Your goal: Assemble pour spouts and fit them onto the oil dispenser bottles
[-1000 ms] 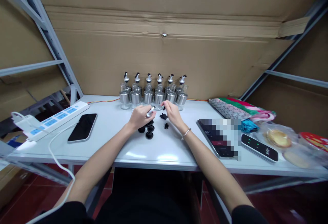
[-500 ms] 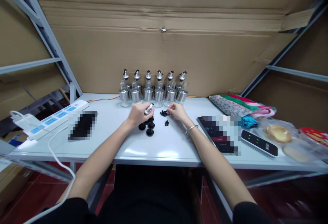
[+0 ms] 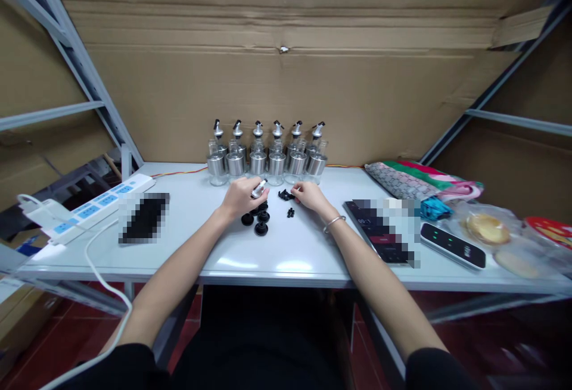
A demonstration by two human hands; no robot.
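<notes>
My left hand [image 3: 240, 196] is closed around a silver pourer spout [image 3: 259, 188], its metal body showing past the thumb and forefinger. Below that hand, several round black stoppers [image 3: 261, 228] sit on the table. At the right edge of a small heap of black plastic parts [image 3: 285, 195], my right hand [image 3: 310, 195] has its fingertips pinched together; anything between them is too small to make out. A smaller cluster of tiny black pieces [image 3: 291, 212] lies just nearer to me.
Glass bottles with steel sleeves [image 3: 277, 165] stand in two rows at the back, the rear ones topped with pourers. A power strip [image 3: 102, 199] and a dark phone [image 3: 146, 217] are left. Another phone [image 3: 378, 232], a white device [image 3: 452, 246], cloth [image 3: 411, 181] and wrapped food [image 3: 487, 229] lie right.
My right hand has shifted very slightly at the heap of black parts, and some pieces there lie differently. The left hand keeps its hold on the pourer spout.
</notes>
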